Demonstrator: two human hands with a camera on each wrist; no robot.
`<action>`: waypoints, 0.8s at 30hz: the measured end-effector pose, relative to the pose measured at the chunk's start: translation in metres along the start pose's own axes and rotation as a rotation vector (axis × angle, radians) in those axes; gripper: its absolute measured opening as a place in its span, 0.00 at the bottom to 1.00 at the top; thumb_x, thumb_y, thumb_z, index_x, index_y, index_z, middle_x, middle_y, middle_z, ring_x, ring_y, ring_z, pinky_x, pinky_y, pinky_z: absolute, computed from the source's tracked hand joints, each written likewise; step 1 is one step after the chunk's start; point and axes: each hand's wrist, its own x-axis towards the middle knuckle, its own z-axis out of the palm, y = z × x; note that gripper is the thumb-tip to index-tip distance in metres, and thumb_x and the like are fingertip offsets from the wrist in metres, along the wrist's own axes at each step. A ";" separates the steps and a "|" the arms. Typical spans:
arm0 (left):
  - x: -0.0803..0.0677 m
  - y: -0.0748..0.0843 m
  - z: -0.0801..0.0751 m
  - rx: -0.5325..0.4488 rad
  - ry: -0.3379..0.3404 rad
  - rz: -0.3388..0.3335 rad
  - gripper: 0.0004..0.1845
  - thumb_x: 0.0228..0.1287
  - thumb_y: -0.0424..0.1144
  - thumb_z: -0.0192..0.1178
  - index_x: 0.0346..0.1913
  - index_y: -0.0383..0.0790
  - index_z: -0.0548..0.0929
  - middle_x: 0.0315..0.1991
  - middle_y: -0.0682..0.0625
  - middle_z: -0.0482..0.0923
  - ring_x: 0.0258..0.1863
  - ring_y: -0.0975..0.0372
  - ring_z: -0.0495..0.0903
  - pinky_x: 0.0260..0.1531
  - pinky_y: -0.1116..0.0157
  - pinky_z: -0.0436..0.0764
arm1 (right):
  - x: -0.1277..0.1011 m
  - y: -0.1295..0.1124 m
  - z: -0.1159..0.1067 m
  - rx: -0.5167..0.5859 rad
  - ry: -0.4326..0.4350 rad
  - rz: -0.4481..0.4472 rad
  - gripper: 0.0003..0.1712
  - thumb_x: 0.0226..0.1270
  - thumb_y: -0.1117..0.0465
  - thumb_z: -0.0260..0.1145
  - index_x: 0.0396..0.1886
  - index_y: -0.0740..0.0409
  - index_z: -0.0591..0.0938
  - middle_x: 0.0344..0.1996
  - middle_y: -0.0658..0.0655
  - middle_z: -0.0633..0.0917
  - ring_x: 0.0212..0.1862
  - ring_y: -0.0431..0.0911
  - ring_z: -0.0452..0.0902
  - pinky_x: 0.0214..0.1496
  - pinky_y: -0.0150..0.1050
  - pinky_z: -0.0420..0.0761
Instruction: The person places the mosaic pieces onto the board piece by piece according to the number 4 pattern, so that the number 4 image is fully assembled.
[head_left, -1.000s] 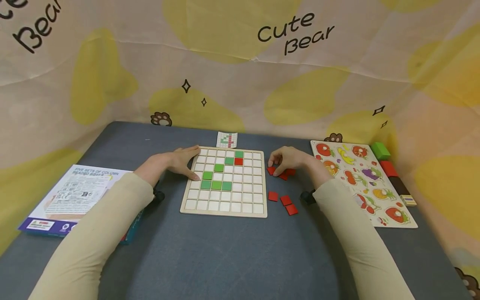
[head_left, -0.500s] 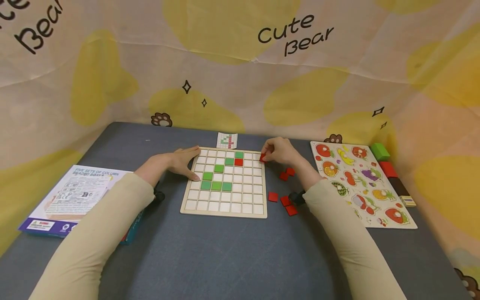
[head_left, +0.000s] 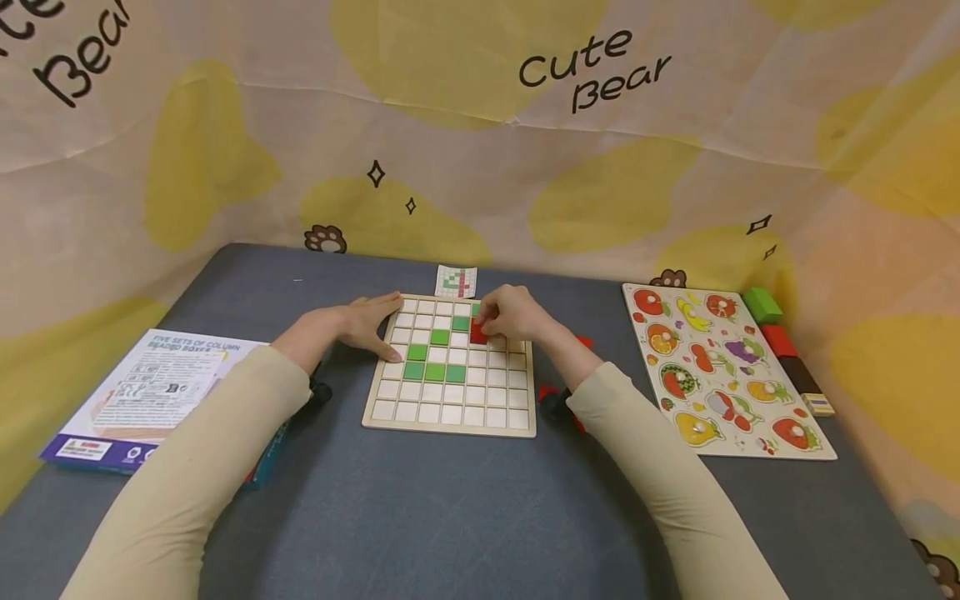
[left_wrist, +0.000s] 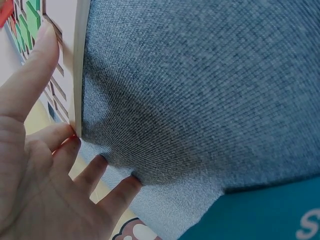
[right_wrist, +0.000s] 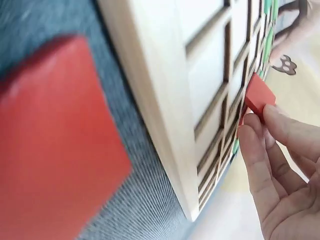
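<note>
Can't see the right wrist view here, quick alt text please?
The right hand pinches a tilted red tile at a gridded wooden board, whose pale edge runs diagonally through the picture. Large and blurred in the left foreground, a second red tile lies on the blue-grey table surface.

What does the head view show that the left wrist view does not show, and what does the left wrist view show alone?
Only the head view: the fruit board and the small pattern card.
Only the left wrist view: the palm side of the left hand and a large white letter, partly cut off, on teal.
Both: the grid board, its green tiles and the left hand touching its edge.
</note>
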 end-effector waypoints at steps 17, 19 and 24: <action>0.000 0.000 0.002 0.000 0.009 -0.007 0.57 0.61 0.57 0.66 0.80 0.39 0.41 0.82 0.39 0.32 0.77 0.31 0.36 0.73 0.30 0.46 | -0.010 0.019 -0.013 -0.090 -0.043 -0.053 0.15 0.60 0.66 0.71 0.47 0.53 0.89 0.41 0.56 0.89 0.44 0.49 0.83 0.41 0.39 0.83; 0.000 0.001 0.002 -0.001 0.011 -0.006 0.57 0.62 0.57 0.66 0.80 0.39 0.41 0.82 0.39 0.32 0.77 0.31 0.36 0.73 0.30 0.46 | -0.014 0.030 -0.022 -0.086 -0.043 -0.050 0.13 0.60 0.67 0.71 0.45 0.54 0.89 0.39 0.58 0.89 0.41 0.49 0.83 0.39 0.38 0.83; -0.001 0.001 0.001 -0.004 0.014 -0.007 0.57 0.61 0.57 0.67 0.80 0.39 0.41 0.82 0.39 0.32 0.77 0.30 0.36 0.73 0.29 0.46 | -0.028 0.060 -0.046 -0.051 -0.130 0.078 0.15 0.59 0.68 0.72 0.46 0.55 0.88 0.43 0.60 0.87 0.46 0.51 0.81 0.47 0.41 0.82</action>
